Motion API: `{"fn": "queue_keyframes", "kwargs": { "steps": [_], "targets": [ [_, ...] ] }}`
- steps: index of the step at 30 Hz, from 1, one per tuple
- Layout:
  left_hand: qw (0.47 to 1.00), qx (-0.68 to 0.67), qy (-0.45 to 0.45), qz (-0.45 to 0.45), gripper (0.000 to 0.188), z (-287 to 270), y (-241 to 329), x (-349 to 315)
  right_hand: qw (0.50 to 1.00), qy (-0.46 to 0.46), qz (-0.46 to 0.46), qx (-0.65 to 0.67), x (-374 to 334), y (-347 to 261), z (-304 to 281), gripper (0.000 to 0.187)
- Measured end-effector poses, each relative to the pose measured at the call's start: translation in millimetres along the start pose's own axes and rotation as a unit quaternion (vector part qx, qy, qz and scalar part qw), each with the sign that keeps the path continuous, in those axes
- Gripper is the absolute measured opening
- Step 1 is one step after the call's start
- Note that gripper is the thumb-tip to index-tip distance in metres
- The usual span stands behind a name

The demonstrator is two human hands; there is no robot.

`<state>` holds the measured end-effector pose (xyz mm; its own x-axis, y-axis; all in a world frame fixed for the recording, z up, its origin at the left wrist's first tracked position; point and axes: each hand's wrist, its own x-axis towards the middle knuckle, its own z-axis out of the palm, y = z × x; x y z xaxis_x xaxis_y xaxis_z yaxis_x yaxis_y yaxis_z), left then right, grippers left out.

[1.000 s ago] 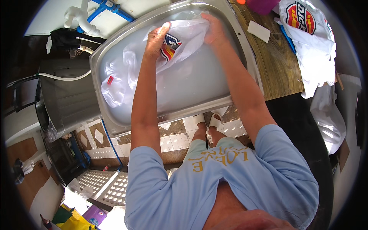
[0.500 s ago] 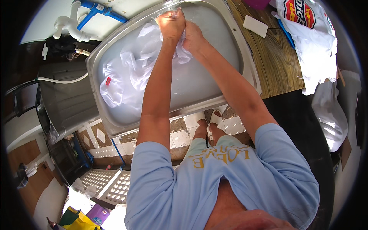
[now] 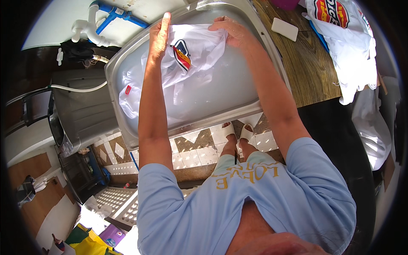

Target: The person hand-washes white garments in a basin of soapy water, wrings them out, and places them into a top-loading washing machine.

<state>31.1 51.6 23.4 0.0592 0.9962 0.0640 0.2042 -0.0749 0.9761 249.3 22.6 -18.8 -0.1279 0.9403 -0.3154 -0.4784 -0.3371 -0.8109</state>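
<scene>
A white garment (image 3: 208, 49) is stretched across the basin (image 3: 122, 123). It is pinched by left hand (image 3: 158, 38) and right hand (image 3: 233, 32).

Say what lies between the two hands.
A white printed cloth, spread from the left hand to the right hand; the head view shows it.

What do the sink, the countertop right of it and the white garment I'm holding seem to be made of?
Sink: probably stainless steel, dull grey with bright glints along the rim.
Countertop: wood or wood-look laminate, brown with dark grain streaks; the view can't settle which.
White garment: thin, smooth fabric, slightly sheer and shiny where wet, perhaps polyester.
</scene>
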Motion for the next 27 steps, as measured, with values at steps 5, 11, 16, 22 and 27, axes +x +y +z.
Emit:
{"fn": "queue_keyframes", "kwargs": {
  "steps": [5, 11, 16, 22, 27],
  "targets": [
    [0.979, 0.149, -0.121, -0.066, 0.016, 1.4, -52.4, -10.9, 0.827, 0.109, -0.097, -0.543, 29.3, 20.5, -30.1, 0.034],
    [0.95, 0.308, -0.028, 0.048, 0.018, -5.1, -103.9, -22.6, 0.987, 0.046, -0.042, -0.15, 16.5, 11.2, 0.3, 0.028],
    [0.923, -0.362, -0.005, -0.131, 0.033, 16.8, -21.6, -21.9, 0.952, -0.02, 0.063, 0.297, 18.5, 11.2, -9.7, 0.026],
    [0.983, -0.112, -0.062, 0.128, 0.035, 125.3, 21.5, -64.9, 0.963, -0.122, -0.117, 0.208, 19.3, 64.4, -2.0, 0.026],
    [0.943, 0.103, 0.064, 0.31, 0.044, 130.0, -5.0, -41.1, 0.94, -0.155, -0.115, 0.28, 19.6, 74.1, 6.1, 0.029]
  ]
}}
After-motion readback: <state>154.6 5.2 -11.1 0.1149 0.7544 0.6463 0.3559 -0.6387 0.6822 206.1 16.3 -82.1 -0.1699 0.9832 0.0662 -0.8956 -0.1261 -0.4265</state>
